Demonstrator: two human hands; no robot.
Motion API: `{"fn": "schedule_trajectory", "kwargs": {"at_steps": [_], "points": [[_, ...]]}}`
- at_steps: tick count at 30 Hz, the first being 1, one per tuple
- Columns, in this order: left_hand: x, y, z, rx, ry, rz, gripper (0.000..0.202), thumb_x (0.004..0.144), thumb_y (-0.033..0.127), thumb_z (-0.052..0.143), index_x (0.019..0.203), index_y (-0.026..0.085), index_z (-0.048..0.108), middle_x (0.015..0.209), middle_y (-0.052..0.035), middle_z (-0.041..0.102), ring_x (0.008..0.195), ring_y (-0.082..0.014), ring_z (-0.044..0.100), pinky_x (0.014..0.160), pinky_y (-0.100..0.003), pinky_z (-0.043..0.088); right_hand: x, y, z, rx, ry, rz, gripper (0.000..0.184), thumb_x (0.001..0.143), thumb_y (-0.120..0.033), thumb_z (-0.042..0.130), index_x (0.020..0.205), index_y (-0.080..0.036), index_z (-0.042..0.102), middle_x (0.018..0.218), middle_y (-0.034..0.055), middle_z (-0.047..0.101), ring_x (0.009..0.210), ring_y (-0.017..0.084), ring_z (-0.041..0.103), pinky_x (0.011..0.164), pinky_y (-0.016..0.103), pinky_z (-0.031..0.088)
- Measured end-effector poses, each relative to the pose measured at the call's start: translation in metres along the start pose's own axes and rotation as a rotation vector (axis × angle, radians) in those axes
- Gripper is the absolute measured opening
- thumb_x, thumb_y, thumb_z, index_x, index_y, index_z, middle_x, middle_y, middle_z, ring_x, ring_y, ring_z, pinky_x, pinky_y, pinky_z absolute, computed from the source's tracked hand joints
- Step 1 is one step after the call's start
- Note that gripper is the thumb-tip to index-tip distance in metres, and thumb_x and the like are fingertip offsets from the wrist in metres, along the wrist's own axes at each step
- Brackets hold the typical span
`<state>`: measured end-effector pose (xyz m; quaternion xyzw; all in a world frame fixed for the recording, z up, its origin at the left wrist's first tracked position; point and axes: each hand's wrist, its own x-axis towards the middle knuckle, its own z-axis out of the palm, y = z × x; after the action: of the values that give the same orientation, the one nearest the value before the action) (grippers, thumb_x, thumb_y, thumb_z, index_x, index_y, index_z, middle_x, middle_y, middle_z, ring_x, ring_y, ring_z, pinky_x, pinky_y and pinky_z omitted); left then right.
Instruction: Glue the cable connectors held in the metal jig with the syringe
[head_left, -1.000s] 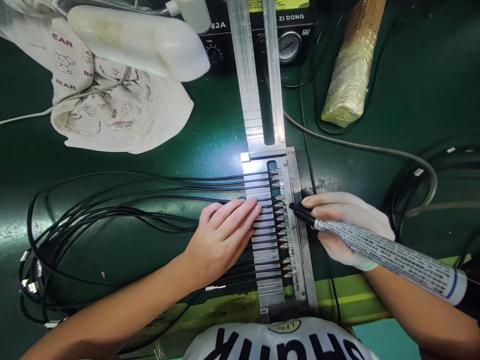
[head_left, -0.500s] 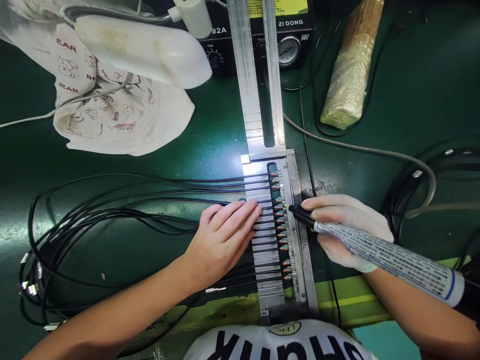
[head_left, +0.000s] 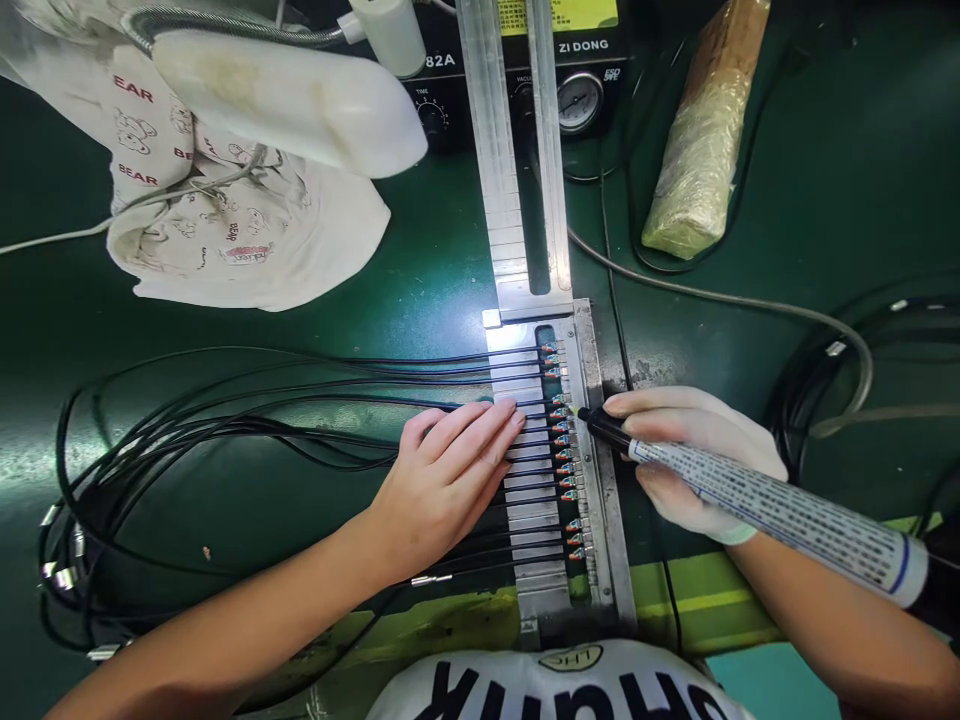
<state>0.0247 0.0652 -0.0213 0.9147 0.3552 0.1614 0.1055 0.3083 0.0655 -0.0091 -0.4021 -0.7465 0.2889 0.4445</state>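
Note:
My left hand [head_left: 439,485] is bare and lies palm down, fingers stretched out together, over black cables [head_left: 352,402] and the slotted metal fixture [head_left: 540,580]. The cables cross the fixture in a row. Their stripped ends show small orange and blue wires at connectors [head_left: 574,525] along the right rail. In a white glove with bare fingertips, my right hand [head_left: 697,450] is closed around a dispensing syringe [head_left: 772,505] with a white, densely printed barrel and black nose. Its pale tip is close to the connectors near the middle of the row; I cannot tell whether it touches.
A metal slide [head_left: 487,150] extends back from the fixture towards a black dispenser unit [head_left: 600,60] with a gauge. A white lamp head [head_left: 300,100] overhangs printed cloth [head_left: 262,250] at back left. A film-wrapped block [head_left: 694,170] and coiled cables [head_left: 806,390] are on the right.

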Motion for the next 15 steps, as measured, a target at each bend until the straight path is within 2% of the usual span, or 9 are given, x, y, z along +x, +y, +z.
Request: {"fn": "schedule_trajectory", "kwargs": {"at_steps": [3,9,15], "points": [[-0.0001,0.0002,-0.0005,-0.003,0.004,0.006,0.045,0.093,0.014,0.064,0.136,0.011,0.054,0.137,-0.0144,0.064,0.123,-0.0275,0.059,0.099,-0.043,0.042,0.0016,-0.0012,0.0013,0.008,0.004,-0.002,0.032,0.079,-0.012,0.075,0.11,-0.014,0.07,0.112,0.012,0.074,0.099,0.024,0.074,0.088,0.036,0.064],[-0.0005,-0.0001,-0.001,-0.004,0.001,0.005,0.045,0.093,0.014,0.065,0.136,0.011,0.054,0.137,-0.0141,0.064,0.123,-0.028,0.06,0.098,-0.044,0.042,0.0014,0.0005,0.0011,0.002,0.015,0.002,0.035,0.079,-0.017,0.076,0.113,-0.017,0.07,0.112,0.0106,0.074,0.099,0.024,0.074,0.087,0.037,0.065],[-0.0001,-0.0007,0.0002,-0.002,-0.003,0.003,0.045,0.093,0.015,0.064,0.137,0.011,0.054,0.138,-0.0137,0.063,0.123,-0.0278,0.059,0.098,-0.044,0.042,0.0012,0.0009,0.0018,0.018,0.018,0.006,0.034,0.077,-0.015,0.077,0.11,-0.013,0.071,0.111,0.0131,0.074,0.099,0.025,0.073,0.087,0.037,0.063]]}}
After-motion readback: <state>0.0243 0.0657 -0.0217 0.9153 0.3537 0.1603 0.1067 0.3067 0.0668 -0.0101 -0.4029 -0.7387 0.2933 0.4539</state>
